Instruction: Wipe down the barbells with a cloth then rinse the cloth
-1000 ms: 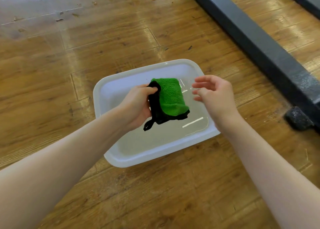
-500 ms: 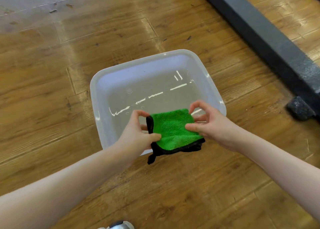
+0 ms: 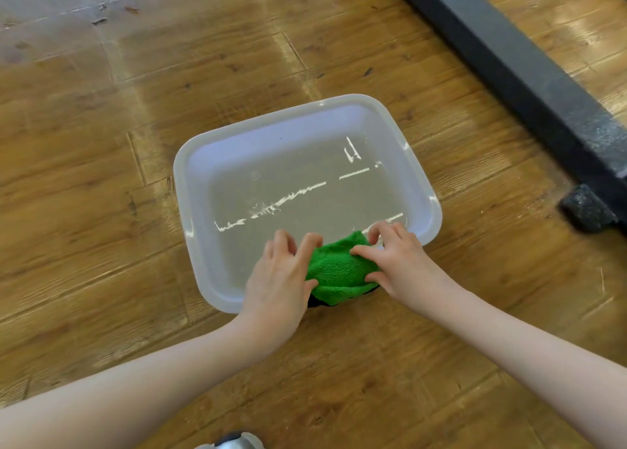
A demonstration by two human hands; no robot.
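Observation:
A green cloth (image 3: 339, 269) with a black underside is draped over the near rim of a white plastic basin (image 3: 190, 191) that holds shallow water. My left hand (image 3: 281, 279) presses on the cloth's left side, fingers curled on it. My right hand (image 3: 395, 257) holds its right side, thumb on top and fingers over the far edge. Both hands grip the cloth at the rim. No barbell is in view.
The basin stands on a wooden plank floor. A dark metal frame beam (image 3: 509, 62) runs diagonally at the right and ends in a black rubber foot (image 3: 585, 208). A grey shoe tip (image 3: 234, 442) shows at the bottom edge.
The cloth has come from above the water in my left hand alone down to the basin's near rim. My right hand has joined and both hands now hold it there.

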